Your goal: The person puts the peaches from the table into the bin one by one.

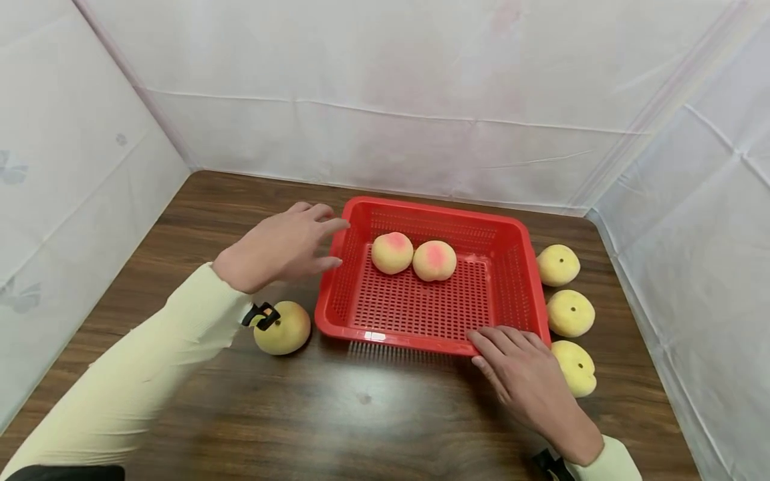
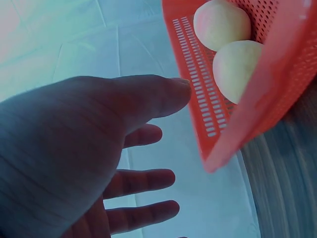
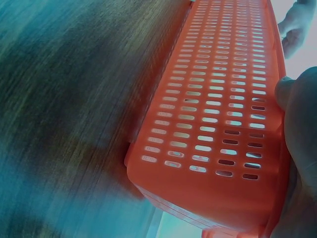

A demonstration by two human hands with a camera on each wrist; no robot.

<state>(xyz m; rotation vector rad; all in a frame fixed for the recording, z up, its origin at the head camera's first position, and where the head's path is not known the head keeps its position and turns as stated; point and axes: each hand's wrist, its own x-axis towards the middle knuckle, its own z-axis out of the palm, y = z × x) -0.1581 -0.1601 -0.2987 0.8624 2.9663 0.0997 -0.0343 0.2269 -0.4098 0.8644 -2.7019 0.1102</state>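
Note:
A red perforated basket (image 1: 337, 294) stands on the wooden table (image 1: 361, 407) with two pink-blushed peaches (image 1: 392, 252) (image 1: 434, 260) inside. My left hand (image 1: 283, 247) hovers at the basket's left rim with straight, spread fingers and holds nothing; contact cannot be told. In the left wrist view its thumb (image 2: 168, 94) points at the basket wall (image 2: 247, 129), beyond which the two peaches (image 2: 220, 22) (image 2: 237, 69) show. My right hand (image 1: 517, 374) lies flat with its fingertips on the front right rim. The right wrist view shows it (image 3: 299, 129) against the basket's outer wall (image 3: 218, 114).
One yellow peach (image 1: 283, 327) lies on the table left of the basket, by my left wrist. Three more peaches (image 1: 557, 265) (image 1: 570, 312) (image 1: 576, 366) line up along its right side. White sheeting (image 1: 421, 100) walls in the table on three sides.

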